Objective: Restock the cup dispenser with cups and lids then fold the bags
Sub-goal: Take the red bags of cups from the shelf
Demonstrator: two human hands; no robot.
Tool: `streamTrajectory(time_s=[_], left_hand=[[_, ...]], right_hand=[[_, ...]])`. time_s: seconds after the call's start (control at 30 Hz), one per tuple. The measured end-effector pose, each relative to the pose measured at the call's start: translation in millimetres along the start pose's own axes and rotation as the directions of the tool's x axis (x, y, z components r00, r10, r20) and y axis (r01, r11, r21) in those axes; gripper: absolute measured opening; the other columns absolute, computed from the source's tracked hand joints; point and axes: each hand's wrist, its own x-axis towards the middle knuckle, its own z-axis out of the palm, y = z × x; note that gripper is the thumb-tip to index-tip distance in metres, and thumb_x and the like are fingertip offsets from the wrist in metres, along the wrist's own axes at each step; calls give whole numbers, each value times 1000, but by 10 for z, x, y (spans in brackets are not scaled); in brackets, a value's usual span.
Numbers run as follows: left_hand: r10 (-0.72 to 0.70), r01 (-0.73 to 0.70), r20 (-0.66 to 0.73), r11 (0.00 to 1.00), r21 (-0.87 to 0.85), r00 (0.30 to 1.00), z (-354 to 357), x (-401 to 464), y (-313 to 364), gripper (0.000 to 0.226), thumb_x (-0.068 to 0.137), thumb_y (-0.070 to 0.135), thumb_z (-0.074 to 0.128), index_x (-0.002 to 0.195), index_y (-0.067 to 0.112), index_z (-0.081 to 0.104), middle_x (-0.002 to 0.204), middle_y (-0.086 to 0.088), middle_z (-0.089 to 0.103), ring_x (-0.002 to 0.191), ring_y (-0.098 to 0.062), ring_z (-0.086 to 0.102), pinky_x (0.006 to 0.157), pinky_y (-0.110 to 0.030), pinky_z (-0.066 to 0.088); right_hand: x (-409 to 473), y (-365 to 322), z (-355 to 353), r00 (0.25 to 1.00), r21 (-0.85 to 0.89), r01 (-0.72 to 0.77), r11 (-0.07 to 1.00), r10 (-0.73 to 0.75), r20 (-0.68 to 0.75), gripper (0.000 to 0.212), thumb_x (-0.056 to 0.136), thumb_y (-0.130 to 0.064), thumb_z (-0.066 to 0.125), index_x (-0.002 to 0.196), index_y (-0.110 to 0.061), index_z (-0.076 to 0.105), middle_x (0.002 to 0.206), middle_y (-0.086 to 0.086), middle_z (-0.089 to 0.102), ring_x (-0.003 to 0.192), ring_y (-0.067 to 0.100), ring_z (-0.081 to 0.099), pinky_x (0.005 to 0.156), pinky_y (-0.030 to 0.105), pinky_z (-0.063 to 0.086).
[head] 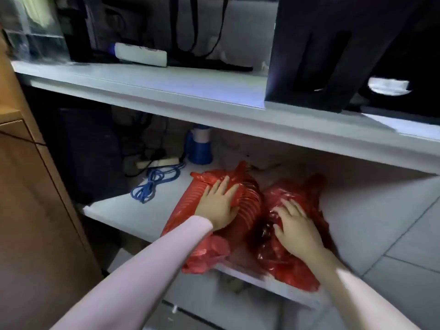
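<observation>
Bags on the lower shelf [133, 217], under the desk [166, 91]. Our left hand [220, 206] lies flat, fingers spread, on the left red bag [190, 210], where ribbed rims show through, probably stacked cups. Our right hand [295, 228] rests on the right red bag [307, 201] just beside it, fingers loosely bent, pinching nothing. We judge both palms are steadying the bags before pulling them off the shelf. Blue cable [152, 184] lies behind the left bag.

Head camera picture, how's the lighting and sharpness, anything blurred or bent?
Head view: soft throughout, the counter top's black dispenser smeared; the counter edge bows from the wide lens; under it dim at left, brighter on the red bags; a light patch hits the right forearm.
</observation>
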Motion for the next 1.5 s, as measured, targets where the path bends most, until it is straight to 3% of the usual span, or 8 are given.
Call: streamTrajectory(time_s=[0.17,0.3,0.57,0.77,0.9,1.0,1.1,1.5], left_hand=[[-170,187,145,977,-107,975,272,225,-62,74,89,63,41,150,42,5,160,-5,-15,147,-35,-5,115,-54,1],[-161,230,336,957,-177,928,559,-21,-60,72,85,75,31,148,47,12,162,-5,3,147,-32,1,117,-52,2],[-73,86,280,996,-32,957,475,-223,-20,72,84,71,41,140,27,41,146,-5,43,137,-31,31,111,-44,29],[-118,118,-35,993,9,992,396,-140,39,51,93,61,33,117,19,46,103,-10,67,99,-33,60,81,-41,41],[-20,57,-182,978,201,983,434,225,0,54,89,46,53,135,22,39,141,-15,41,133,-36,31,108,-48,25],[-37,26,52,981,194,998,506,502,-15,67,93,48,46,150,38,13,160,-12,-11,144,-41,-12,112,-58,-11],[-136,122,306,990,65,942,637,576,-90,57,98,49,30,150,43,7,160,-9,-11,145,-42,0,116,-56,5],[-75,75,-34,997,1,997,227,210,-19,38,93,3,37,129,12,45,121,-16,47,109,-39,51,90,-46,45]], right_hand=[[11,82,331,985,14,-173,985,172,26,67,91,-57,47,148,-42,17,161,3,-9,147,35,-9,115,55,13],[-67,33,443,948,189,-310,932,288,135,62,93,-57,44,148,-32,30,160,10,13,142,40,19,114,45,22],[-286,8,398,985,200,-132,971,151,-82,40,90,-55,49,107,-24,68,117,-1,55,111,25,52,98,36,41],[-200,-33,296,941,217,-276,936,309,-136,51,91,-46,56,129,-17,39,113,10,63,105,31,60,85,42,50],[-107,-7,345,919,88,-363,928,372,-134,80,84,-53,62,145,-20,24,139,12,38,127,32,38,94,46,45],[-24,94,428,931,138,-354,925,362,-38,89,84,-45,66,151,-36,7,157,8,-11,144,39,-3,108,50,33],[41,152,444,922,216,-379,900,347,173,84,86,-45,59,149,-48,4,157,6,-28,145,42,-8,113,51,23],[-111,-159,297,961,249,-218,944,252,-115,23,81,-9,66,101,-18,59,120,3,46,92,30,59,83,33,46]])
